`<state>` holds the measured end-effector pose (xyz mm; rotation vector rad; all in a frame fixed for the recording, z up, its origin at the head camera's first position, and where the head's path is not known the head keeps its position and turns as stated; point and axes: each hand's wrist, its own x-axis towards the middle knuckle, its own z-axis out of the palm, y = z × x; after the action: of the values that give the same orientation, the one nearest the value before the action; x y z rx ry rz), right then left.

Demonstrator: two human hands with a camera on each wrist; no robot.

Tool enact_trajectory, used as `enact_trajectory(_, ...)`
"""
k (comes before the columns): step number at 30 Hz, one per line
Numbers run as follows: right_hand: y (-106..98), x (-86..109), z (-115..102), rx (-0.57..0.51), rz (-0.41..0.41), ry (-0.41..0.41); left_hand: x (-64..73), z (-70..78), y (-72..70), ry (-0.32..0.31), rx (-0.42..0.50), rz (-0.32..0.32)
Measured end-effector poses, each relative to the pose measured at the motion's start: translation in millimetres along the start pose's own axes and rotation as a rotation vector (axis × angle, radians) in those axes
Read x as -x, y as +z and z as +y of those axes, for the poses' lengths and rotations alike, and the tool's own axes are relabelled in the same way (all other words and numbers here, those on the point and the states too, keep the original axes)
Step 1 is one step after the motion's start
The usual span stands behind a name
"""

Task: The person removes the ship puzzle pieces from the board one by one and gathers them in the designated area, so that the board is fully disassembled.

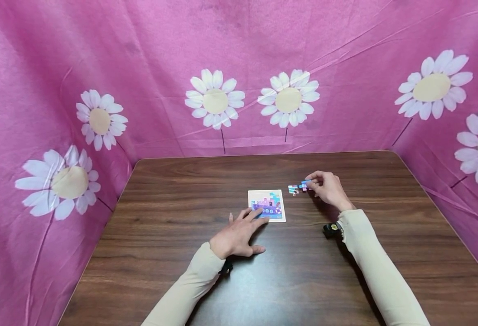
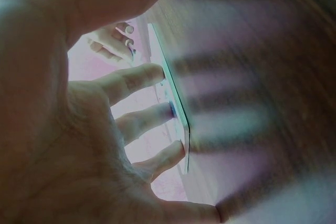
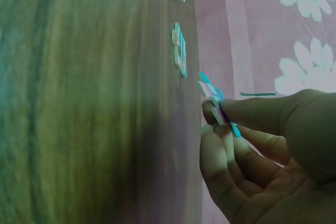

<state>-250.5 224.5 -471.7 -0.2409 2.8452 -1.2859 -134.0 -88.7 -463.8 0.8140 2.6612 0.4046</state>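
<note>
The right hand (image 1: 325, 185) had its grip closed on a small puzzle piece (image 1: 305, 184), pinched between thumb and fingers beyond the right side of the puzzle board (image 1: 256, 195). From that grip the board lay to the left and a little nearer the person, and this sideways offset looked like the relation that mattered most. Between the two, just beside the held piece, a second piece (image 1: 293, 189) lay loose on the worktop (image 1: 173, 203), with the right hand much the nearer to it. In the right wrist view the held piece appeared raised off the wood, tilted, its long axis slanting across the fingertips; with the fingers covering part of it, its full outline could not be told.

The left hand (image 1: 237, 234) gripped nothing: its fingers were spread and fairly straight, their tips resting on the near left part of the board, with the thumb well apart from it. The board, about square, lay flat and partly filled with coloured pieces (image 1: 270, 209), its upper left area pale and apparently unfilled.
</note>
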Motion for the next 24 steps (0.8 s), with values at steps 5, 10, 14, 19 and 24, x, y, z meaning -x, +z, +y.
enact_trajectory(5,-0.6,-0.8,4.5,-0.004,-0.022,0.011,0.7,0.2,-0.4,0.0,0.004,-0.001)
enact_trajectory(10,-0.9,-0.6,6.5,-0.011,-0.03,0.018,0.4,0.5,-0.4,-0.001,0.009,-0.004)
enact_trajectory(14,-0.6,-0.8,9.3,0.01,-0.021,0.031,0.2,0.7,0.2,-0.001,0.007,-0.003)
enact_trajectory(19,-0.3,-2.8,13.9,0.06,0.0,0.027,-0.1,0.5,0.8,0.005,0.006,0.01)
enact_trajectory(24,-0.9,-4.8,16.3,0.091,0.002,0.007,-0.4,0.5,0.2,0.003,0.002,0.004)
